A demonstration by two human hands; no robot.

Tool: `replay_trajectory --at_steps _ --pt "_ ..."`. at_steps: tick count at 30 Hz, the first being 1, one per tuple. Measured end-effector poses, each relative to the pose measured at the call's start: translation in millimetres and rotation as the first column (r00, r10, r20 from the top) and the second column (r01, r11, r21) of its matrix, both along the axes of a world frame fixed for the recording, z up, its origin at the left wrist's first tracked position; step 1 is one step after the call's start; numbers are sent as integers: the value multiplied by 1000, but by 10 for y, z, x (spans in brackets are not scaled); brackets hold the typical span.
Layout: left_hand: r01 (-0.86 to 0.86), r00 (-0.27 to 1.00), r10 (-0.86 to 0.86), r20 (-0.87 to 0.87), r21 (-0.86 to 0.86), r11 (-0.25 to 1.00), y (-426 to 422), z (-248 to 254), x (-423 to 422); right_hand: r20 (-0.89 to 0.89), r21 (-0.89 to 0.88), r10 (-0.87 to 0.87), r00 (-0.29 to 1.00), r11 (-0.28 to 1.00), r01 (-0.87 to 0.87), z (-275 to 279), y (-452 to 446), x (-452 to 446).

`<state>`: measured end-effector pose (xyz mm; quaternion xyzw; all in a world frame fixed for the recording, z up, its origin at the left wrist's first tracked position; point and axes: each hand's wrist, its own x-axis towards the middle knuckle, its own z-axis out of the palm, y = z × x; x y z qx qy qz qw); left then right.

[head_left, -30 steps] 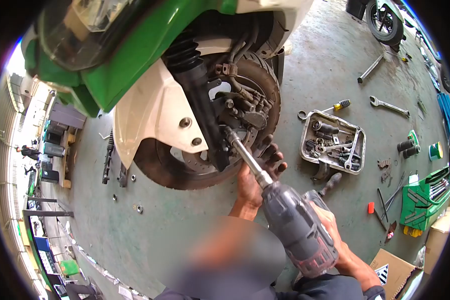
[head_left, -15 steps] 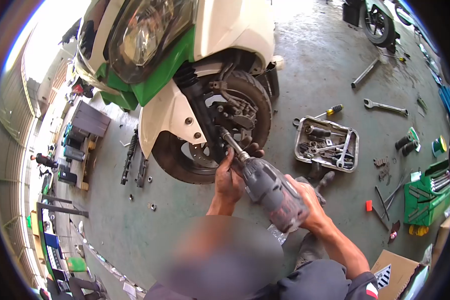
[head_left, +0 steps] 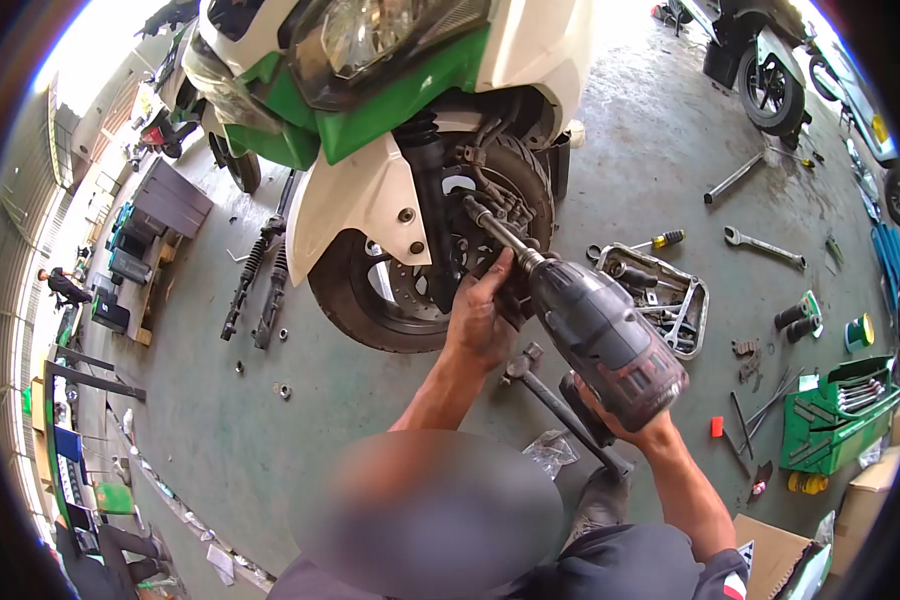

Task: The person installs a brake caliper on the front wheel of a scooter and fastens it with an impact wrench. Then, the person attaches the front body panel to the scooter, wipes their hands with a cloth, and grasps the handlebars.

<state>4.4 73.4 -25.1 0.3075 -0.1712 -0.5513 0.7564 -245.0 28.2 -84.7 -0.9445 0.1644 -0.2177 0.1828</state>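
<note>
My right hand is wrapped around the handle of a worn black and red impact wrench. Its long socket reaches up-left to the brake caliper area beside the fork leg. My left hand is curled just under the socket, close to the wheel, thumb pointing up; what its fingers grip is hidden. Behind it stands the scooter's front wheel with its brake disc and a white fender. A metal bar with a block-like end lies below the wrench.
To the right are a metal tray of tools, a screwdriver, a combination wrench and a green toolbox. Two shock absorbers and several nuts lie to the left. A cardboard box sits at lower right.
The view has shifted, so the scooter sits further right. The impact wrench's body has swung right and its socket tip sits higher against the caliper area. My left hand has moved up beside it.
</note>
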Motion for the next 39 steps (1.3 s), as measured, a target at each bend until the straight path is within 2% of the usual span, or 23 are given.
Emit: replay_trajectory --at_steps 1,5,7,8,11,12,15,16,19,20,23,24,27,28,31,32,34,35,37,39 --pt "-14 999 14 -39 -2 1000 -30 -37 25 4 -70 53 999 996 -53 46 -44 46" --pt "-80 989 79 -121 -3 997 -86 -165 71 110 -155 9 994 988 8 -17 54 123" --pt "-63 986 57 -156 -34 997 -99 -193 60 -57 169 -57 997 983 65 67 106 111" --pt "-56 985 45 -169 -58 997 -113 -180 57 -115 231 -62 991 969 87 99 83 114" --pt "-66 972 49 -232 -67 996 -106 -55 -19 -48 149 -48 998 987 54 195 3 91" --pt "-65 973 48 -227 -69 995 -102 -45 -14 56 135 -52 997 990 44 145 -8 89" --pt "-72 976 56 -212 -69 995 -91 -54 10 171 -322 33 985 947 24 176 -141 111" --pt "-73 978 59 -202 -61 996 -105 -83 3 189 -378 60 980 926 16 284 -165 153" --pt "-40 985 29 -168 -65 997 -66 -37 29 85 -119 -2 996 993 12 536 -116 242" --pt "-20 988 8 -156 -73 997 -62 -3 26 75 215 -19 997 977 2 774 -124 307" --pt "-62 977 47 -206 -67 996 -130 -85 21 78 299 22 997 953 -45 781 -176 278" --pt "-55 976 37 -215 -79 995 -137 -78 10 108 46 11 994 999 -16 639 -167 222" --pt "-51 973 27 -229 -97 994 -122 -32 6 66 -104 42 997 994 -35 551 -269 164" --pt "-53 972 29 -235 -98 994 -122 -4 -2 17 87 22 1000 996 -23 634 -267 171" --pt "-58 970 29 -240 -114 992 -140 18 -27 100 -351 72 992 936 -33 434 -350 114" --pt "-60 971 31 -235 -117 991 -135 13 -22 101 -400 73 992 916 -27 406 -370 96" --pt "-64 975 38 -218 -115 991 -122 19 -13 142 -74 40 989 997 -30 602 -322 204" --pt "-63 977 37 -211 -115 991 -124 20 -15 161 309 -10 987 950 -41 813 -254 304" --pt "-59 976 33 -213 -117 991 -129 8 -5 174 567 -7 985 819 -95 869 -236 320" --pt "-63 973 33 -229 -122 991 -144 14 -11 156 421 76 985 897 -136 748 -322 256"
